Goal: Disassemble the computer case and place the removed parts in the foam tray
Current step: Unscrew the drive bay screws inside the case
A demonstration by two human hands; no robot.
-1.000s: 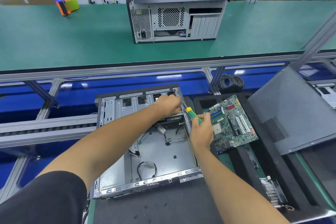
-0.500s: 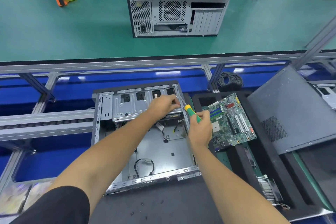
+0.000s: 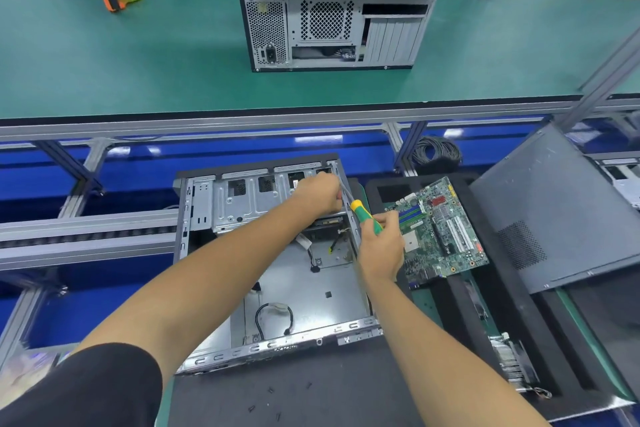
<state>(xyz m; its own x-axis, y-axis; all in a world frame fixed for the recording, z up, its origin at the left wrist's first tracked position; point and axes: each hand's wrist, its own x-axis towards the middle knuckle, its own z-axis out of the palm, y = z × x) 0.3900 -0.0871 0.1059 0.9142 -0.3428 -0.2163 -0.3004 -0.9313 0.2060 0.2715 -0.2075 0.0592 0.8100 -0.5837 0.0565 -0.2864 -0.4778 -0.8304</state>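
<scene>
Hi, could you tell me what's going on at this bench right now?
A person is stripping an open computer case. The right hand grips a screwdriver angled at the case's upper right corner, where the left hand is curled at the frame. A motherboard already lies on the foam tray, beside a side panel.

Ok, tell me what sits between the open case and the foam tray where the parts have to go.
Nothing visible. The foam tray lies directly right of the open case, past its right wall. The motherboard already fills the near slot. The right hand grips the screwdriver over that wall; the left hand reaches inside.
</scene>
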